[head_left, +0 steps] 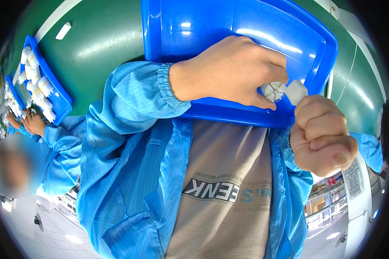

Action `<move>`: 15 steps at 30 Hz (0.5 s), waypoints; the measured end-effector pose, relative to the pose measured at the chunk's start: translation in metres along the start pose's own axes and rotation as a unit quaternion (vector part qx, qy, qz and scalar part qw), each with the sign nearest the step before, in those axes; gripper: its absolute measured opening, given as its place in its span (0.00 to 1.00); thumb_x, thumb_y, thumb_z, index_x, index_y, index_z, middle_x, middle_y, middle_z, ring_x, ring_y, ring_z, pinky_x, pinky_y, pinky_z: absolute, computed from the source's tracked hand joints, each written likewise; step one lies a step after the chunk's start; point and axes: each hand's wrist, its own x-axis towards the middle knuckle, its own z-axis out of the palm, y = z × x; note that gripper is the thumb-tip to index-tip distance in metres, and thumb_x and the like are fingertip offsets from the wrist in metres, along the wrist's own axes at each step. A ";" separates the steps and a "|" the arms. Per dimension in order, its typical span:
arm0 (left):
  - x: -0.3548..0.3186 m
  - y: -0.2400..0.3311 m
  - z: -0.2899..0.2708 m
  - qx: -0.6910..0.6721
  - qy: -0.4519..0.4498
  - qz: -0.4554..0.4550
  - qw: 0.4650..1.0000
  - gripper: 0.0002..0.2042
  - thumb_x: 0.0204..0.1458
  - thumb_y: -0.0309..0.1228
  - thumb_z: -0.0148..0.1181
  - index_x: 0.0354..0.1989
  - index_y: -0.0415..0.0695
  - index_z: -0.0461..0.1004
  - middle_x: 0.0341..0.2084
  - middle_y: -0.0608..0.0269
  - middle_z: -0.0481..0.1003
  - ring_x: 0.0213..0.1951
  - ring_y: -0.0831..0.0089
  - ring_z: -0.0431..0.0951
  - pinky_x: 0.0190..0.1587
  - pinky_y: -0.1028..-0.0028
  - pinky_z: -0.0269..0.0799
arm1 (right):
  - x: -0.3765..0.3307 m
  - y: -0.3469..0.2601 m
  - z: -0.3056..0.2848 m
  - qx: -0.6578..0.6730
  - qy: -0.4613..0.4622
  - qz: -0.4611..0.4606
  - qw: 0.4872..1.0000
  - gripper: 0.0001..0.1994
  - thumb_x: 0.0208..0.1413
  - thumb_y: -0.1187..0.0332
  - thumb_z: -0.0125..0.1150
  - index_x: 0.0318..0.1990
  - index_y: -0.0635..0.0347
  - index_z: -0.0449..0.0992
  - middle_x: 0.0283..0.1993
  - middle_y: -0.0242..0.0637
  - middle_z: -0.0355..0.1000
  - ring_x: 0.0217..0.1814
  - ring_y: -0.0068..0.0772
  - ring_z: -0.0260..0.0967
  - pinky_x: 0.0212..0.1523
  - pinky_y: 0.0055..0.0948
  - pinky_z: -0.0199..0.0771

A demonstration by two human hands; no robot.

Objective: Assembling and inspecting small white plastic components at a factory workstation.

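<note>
Over the blue tray, my left hand [231,71] grips a white round plastic part [274,91] between thumb and fingers. Its end face, with dark radial slots, points to the right. My right hand [322,131] is curled closed beside it, at the tray's right front corner. From its fingers sticks out a small white angular plastic piece [297,92], close to the round part. I cannot tell whether the two pieces touch. The part of the white piece inside the right fist is hidden.
The blue tray [194,43] lies on a green table [103,43]. A small white block [63,31] sits far left. Another blue tray [61,97] with several white parts stands at the left, where a co-worker's hands [32,121] are. A blue sleeve [367,149] shows at the right.
</note>
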 end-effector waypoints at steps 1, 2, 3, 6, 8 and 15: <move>0.000 0.000 0.001 0.003 -0.002 -0.001 1.000 0.21 0.41 0.46 0.78 0.39 0.45 0.83 0.39 0.67 0.79 0.34 0.63 0.82 0.35 0.68 0.80 | 0.000 0.000 0.003 -0.020 0.006 -0.008 1.000 0.21 0.75 0.52 0.43 0.30 0.53 0.58 0.23 0.34 0.58 0.17 0.27 0.54 0.17 0.30 0.54; 0.000 0.001 0.001 0.007 -0.005 -0.003 1.000 0.21 0.41 0.46 0.77 0.38 0.45 0.83 0.38 0.67 0.79 0.34 0.64 0.82 0.35 0.69 0.80 | -0.001 -0.001 0.007 -0.017 0.006 -0.008 1.000 0.21 0.75 0.52 0.43 0.30 0.53 0.58 0.23 0.34 0.58 0.17 0.27 0.54 0.17 0.30 0.54; 0.000 0.001 0.000 0.006 -0.005 -0.003 1.000 0.21 0.41 0.46 0.77 0.38 0.45 0.83 0.38 0.67 0.79 0.34 0.64 0.82 0.35 0.69 0.80 | 0.000 -0.003 0.012 -0.064 0.011 -0.011 0.998 0.21 0.75 0.52 0.43 0.30 0.53 0.58 0.23 0.34 0.58 0.17 0.27 0.54 0.16 0.30 0.54; 0.001 0.002 -0.001 -0.002 -0.015 -0.006 1.000 0.20 0.42 0.47 0.77 0.37 0.45 0.83 0.36 0.67 0.78 0.33 0.64 0.82 0.34 0.69 0.79 | 0.000 0.002 0.016 -0.075 0.020 -0.011 0.997 0.21 0.76 0.52 0.43 0.30 0.54 0.57 0.23 0.34 0.58 0.16 0.25 0.53 0.16 0.30 0.53; 0.002 0.003 0.001 0.004 -0.007 -0.002 1.000 0.20 0.43 0.47 0.77 0.37 0.45 0.82 0.36 0.66 0.78 0.33 0.64 0.82 0.34 0.69 0.79 | 0.000 0.008 0.011 -0.002 0.053 -0.045 0.998 0.20 0.73 0.56 0.52 0.29 0.59 0.62 0.17 0.34 0.64 0.11 0.24 0.55 0.12 0.25 0.53; 0.001 0.010 -0.004 0.031 0.001 -0.055 0.998 0.22 0.42 0.47 0.77 0.41 0.47 0.80 0.38 0.65 0.78 0.34 0.62 0.82 0.33 0.68 0.80 | -0.006 0.010 0.000 0.039 0.020 -0.033 0.998 0.19 0.76 0.55 0.42 0.30 0.53 0.57 0.21 0.32 0.55 0.15 0.26 0.51 0.15 0.29 0.51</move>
